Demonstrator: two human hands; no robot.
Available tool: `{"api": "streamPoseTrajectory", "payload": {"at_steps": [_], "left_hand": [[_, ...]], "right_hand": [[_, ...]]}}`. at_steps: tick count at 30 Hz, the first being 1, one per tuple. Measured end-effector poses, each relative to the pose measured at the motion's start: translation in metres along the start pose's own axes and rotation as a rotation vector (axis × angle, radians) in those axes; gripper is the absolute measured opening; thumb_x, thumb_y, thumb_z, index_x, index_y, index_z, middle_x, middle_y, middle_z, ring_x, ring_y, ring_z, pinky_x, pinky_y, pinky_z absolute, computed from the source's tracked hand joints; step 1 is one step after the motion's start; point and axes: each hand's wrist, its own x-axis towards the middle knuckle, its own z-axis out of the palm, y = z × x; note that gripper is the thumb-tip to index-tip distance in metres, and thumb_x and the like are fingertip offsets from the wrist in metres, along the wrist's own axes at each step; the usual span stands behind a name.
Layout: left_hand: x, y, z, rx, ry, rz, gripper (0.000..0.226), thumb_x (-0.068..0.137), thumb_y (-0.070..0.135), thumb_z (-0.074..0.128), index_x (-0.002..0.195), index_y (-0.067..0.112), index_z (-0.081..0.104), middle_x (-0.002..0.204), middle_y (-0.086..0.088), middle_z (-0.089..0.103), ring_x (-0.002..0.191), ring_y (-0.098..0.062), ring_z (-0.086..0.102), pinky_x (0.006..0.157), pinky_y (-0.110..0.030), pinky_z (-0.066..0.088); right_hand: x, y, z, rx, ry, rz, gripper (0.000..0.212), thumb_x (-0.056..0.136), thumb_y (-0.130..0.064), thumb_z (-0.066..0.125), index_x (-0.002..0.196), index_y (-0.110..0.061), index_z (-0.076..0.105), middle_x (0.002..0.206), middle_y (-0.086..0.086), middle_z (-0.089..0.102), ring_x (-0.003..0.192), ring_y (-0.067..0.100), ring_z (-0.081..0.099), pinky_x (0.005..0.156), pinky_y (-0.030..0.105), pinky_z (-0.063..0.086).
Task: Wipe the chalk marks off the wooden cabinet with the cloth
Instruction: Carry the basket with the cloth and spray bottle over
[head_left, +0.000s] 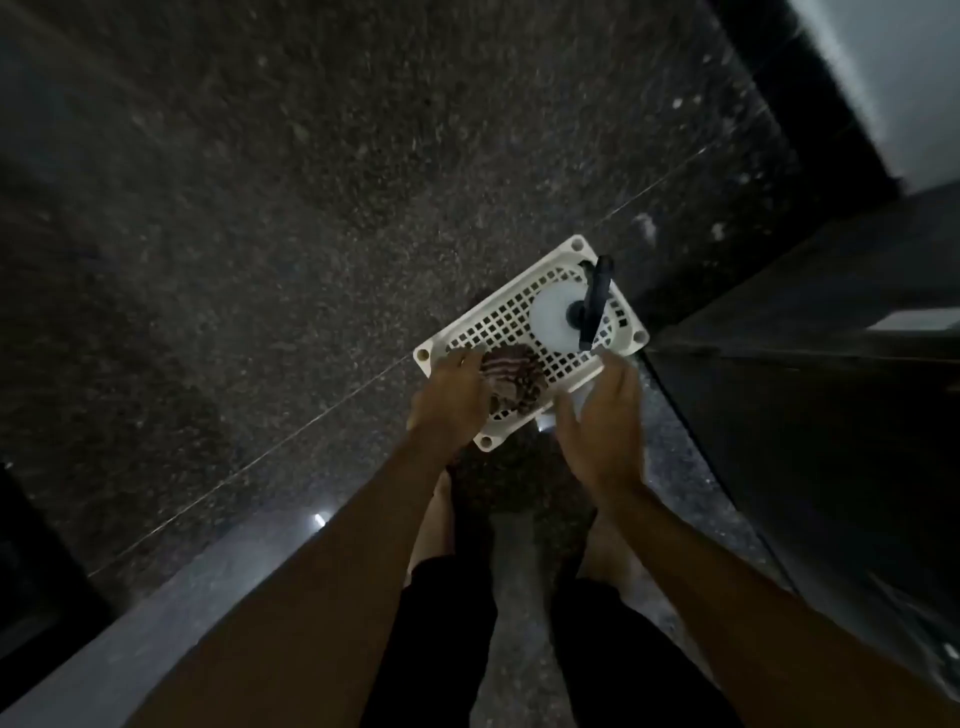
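White plastic basket (570, 253) on a dark speckled stone floor (260, 208) holds a striped cloth (514, 379) at its near end and a spray bottle (558, 319) at its far end, with a person standing over it. Left hand (457, 395) touches the cloth's left edge; blur hides whether the fingers have closed on it. Right hand (602, 415) hovers just beside the basket's near right side, fingers spread, empty. No chalk marks are visible; a dark panel (805, 389) at right may be the cabinet. Wiping appears not yet begun, and the cloth is not yet lifted out.
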Motion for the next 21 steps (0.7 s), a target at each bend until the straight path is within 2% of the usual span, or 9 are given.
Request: {"api": "streamPoseTrajectory", "payload": {"at_steps": [4, 8, 9, 11, 13, 14, 17, 19, 21], "left_hand": [[0.038, 0.002, 0.003, 0.117, -0.100, 0.087, 0.054, 0.098, 0.024, 0.064, 0.147, 0.008, 0.048, 0.145, -0.018, 0.052, 0.138, -0.037, 0.045, 0.112, -0.048, 0.038], [0.061, 0.001, 0.011, 0.298, -0.197, 0.150, 0.066, 0.091, 0.032, 0.073, 0.147, 0.011, 0.045, 0.145, -0.016, 0.049, 0.137, -0.035, 0.045, 0.109, -0.045, 0.039], [0.066, 0.000, 0.011, 0.329, -0.217, 0.154, 0.071, 0.089, 0.036, 0.076, 0.148, 0.013, 0.045, 0.146, -0.015, 0.048, 0.138, -0.035, 0.044, 0.110, -0.046, 0.040], [0.072, 0.001, 0.012, 0.375, -0.256, 0.162, 0.079, 0.084, 0.044, 0.081, 0.149, 0.017, 0.046, 0.146, -0.014, 0.046, 0.138, -0.035, 0.043, 0.112, -0.049, 0.041], [0.074, 0.004, 0.014, 0.439, -0.288, 0.204, 0.079, 0.081, 0.045, 0.083, 0.147, 0.019, 0.048, 0.144, -0.014, 0.045, 0.136, -0.035, 0.043, 0.110, -0.052, 0.043], [0.072, 0.006, 0.014, 0.453, -0.293, 0.225, 0.077, 0.081, 0.044, 0.083, 0.145, 0.018, 0.049, 0.142, -0.014, 0.045, 0.134, -0.035, 0.043, 0.108, -0.053, 0.044], [0.064, 0.010, 0.016, 0.289, -0.269, 0.221, 0.059, 0.081, 0.034, 0.084, 0.129, 0.012, 0.057, 0.131, -0.014, 0.057, 0.124, -0.034, 0.054, 0.101, -0.045, 0.049], [0.054, 0.013, 0.012, 0.058, -0.230, 0.108, 0.046, 0.081, 0.028, 0.084, 0.115, 0.010, 0.059, 0.116, -0.010, 0.065, 0.112, -0.028, 0.061, 0.091, -0.036, 0.049], [0.041, 0.020, 0.003, -0.212, -0.154, -0.036, 0.044, 0.081, 0.025, 0.086, 0.111, 0.012, 0.056, 0.104, -0.002, 0.060, 0.099, -0.015, 0.056, 0.079, -0.024, 0.044]], "right_hand": [[0.036, 0.008, 0.007, 0.273, 0.061, -0.018, 0.087, 0.085, -0.045, 0.075, 0.151, -0.009, 0.031, 0.152, 0.010, 0.036, 0.140, 0.023, 0.037, 0.108, 0.036, 0.040], [0.068, 0.002, 0.010, 0.423, 0.087, -0.076, 0.092, 0.078, -0.043, 0.083, 0.150, -0.010, 0.036, 0.144, 0.006, 0.052, 0.134, 0.017, 0.049, 0.107, 0.033, 0.045], [0.075, 0.000, 0.010, 0.451, 0.101, -0.100, 0.088, 0.081, -0.041, 0.082, 0.149, -0.010, 0.037, 0.138, 0.007, 0.058, 0.128, 0.017, 0.055, 0.105, 0.036, 0.048], [0.085, -0.003, 0.012, 0.494, 0.124, -0.154, 0.072, 0.088, -0.037, 0.076, 0.144, -0.009, 0.042, 0.112, 0.009, 0.071, 0.105, 0.021, 0.068, 0.091, 0.045, 0.056], [0.090, -0.010, 0.011, 0.509, 0.141, -0.224, 0.053, 0.094, -0.032, 0.070, 0.135, -0.007, 0.049, 0.085, 0.011, 0.070, 0.081, 0.024, 0.070, 0.077, 0.048, 0.058], [0.093, -0.013, 0.009, 0.496, 0.154, -0.249, 0.047, 0.095, -0.031, 0.068, 0.131, -0.005, 0.053, 0.080, 0.013, 0.067, 0.076, 0.024, 0.069, 0.074, 0.048, 0.058], [0.097, -0.028, -0.003, 0.497, 0.196, -0.218, 0.037, 0.098, -0.032, 0.062, 0.122, -0.004, 0.058, 0.079, 0.016, 0.067, 0.073, 0.026, 0.069, 0.070, 0.048, 0.056], [0.091, -0.038, -0.017, 0.511, 0.224, -0.190, 0.024, 0.100, -0.028, 0.060, 0.113, -0.009, 0.060, 0.080, 0.012, 0.069, 0.072, 0.022, 0.069, 0.069, 0.045, 0.056], [0.077, -0.049, -0.035, 0.492, 0.253, -0.171, 0.013, 0.099, -0.021, 0.060, 0.110, -0.014, 0.061, 0.087, 0.009, 0.067, 0.072, 0.004, 0.064, 0.072, 0.030, 0.055]]}}
